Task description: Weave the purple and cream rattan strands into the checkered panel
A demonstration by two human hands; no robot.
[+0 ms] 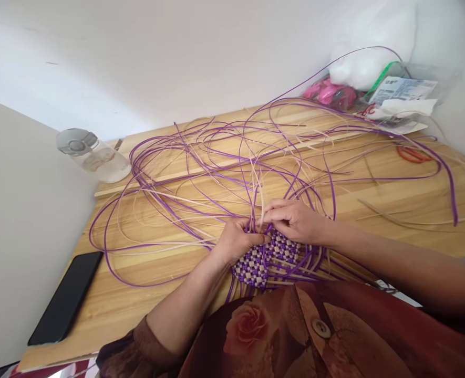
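Observation:
A woven piece [251, 268] in a purple and beige checked pattern lies at the table's front edge, close to my body. My left hand [238, 240] grips its upper left edge, the thumb lying across the weave. Just to the right, my right hand [293, 219] is closed, with thumb and fingers pinching strands at the top edge of the piece. The fingertips of both hands nearly meet. Long purple and beige strands [208, 178] fan out from the weave in loops over the table, and more stick out at its lower right.
On the wooden table [137, 273] are a black phone [65, 298] at the left, a clear bottle with a grey lid [94, 155] at the back left, and orange-handled scissors [413, 154] at the right. Plastic bags [358, 63] and papers [405, 89] fill the back right corner. Walls stand behind.

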